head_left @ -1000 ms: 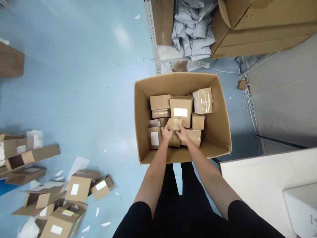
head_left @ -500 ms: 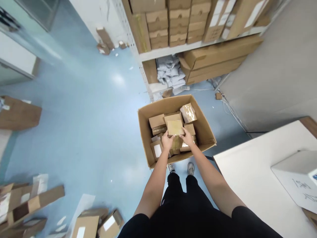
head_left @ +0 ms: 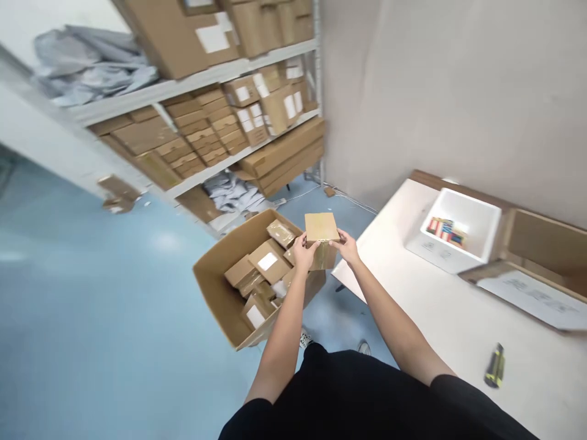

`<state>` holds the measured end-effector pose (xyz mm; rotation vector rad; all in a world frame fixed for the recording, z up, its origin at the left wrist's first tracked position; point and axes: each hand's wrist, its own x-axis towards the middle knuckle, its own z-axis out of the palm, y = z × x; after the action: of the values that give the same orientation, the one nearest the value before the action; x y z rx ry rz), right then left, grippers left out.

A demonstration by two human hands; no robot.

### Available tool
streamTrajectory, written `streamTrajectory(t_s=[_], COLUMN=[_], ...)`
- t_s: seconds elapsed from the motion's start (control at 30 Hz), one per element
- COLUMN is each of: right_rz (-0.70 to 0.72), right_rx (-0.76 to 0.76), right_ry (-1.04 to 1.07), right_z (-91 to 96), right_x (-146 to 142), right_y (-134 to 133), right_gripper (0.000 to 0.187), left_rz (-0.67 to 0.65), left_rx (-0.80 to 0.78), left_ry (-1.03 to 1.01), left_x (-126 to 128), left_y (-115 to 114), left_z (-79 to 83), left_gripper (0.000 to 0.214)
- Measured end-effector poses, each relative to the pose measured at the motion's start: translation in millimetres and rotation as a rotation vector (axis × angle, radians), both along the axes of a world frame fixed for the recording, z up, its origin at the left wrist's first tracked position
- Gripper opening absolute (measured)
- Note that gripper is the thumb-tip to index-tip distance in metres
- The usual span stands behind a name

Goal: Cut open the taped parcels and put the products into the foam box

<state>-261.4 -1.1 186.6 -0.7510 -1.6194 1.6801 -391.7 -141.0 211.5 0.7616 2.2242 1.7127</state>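
Note:
A small taped cardboard box [head_left: 321,227] is held up between my two hands, above the right side of a large open carton. My left hand [head_left: 304,253] grips its left side, thumb on the near face. On its right side, my right hand [head_left: 346,247] grips it the same way. Beneath and to the left, the large carton [head_left: 215,269] stands on the floor with several smaller cardboard boxes inside. One of these, a box with a white label [head_left: 268,261], lies near the middle. The held box and my arms hide part of the carton's right side.
To the right is a white table [head_left: 413,293] bearing a white foam box [head_left: 477,217] with colourful packets inside, an open cardboard box [head_left: 550,244] and a utility knife [head_left: 494,366]. Behind the carton stands a shelf rack [head_left: 202,76] loaded with boxes. A cable runs along the wall's foot.
The small box has risen out of the large carton in both hands and moved toward the table side. My view has turned right, bringing the foam box and knife into sight.

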Motion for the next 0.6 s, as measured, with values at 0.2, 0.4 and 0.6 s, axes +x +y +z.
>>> streamTrajectory(t_s=[0.2,0.4,0.6], right_rz=[-0.328,-0.535,-0.700], right_rx=[0.021,-0.004,-0.190], right_ry=[-0.092,-0.177,-0.162], right_z=[5.5,-18.5,-57.5], right_x=[189.3,345.0,425.1], right_y=[70.5,89.4,78.8], right_gripper=[0.081,0.100,0.098], left_rz=[-0.306,-0.631,-0.992], left_rx=[-0.043,-0.111,-0.211], left_ry=[0.001,-0.083,-0.196], left_x=[147.7,262.5,308.7], left_y=[113.2,185.1,217.2], left_z=[7.1,-8.2,-57.6], left_gripper=[0.062,0.074,0.078])
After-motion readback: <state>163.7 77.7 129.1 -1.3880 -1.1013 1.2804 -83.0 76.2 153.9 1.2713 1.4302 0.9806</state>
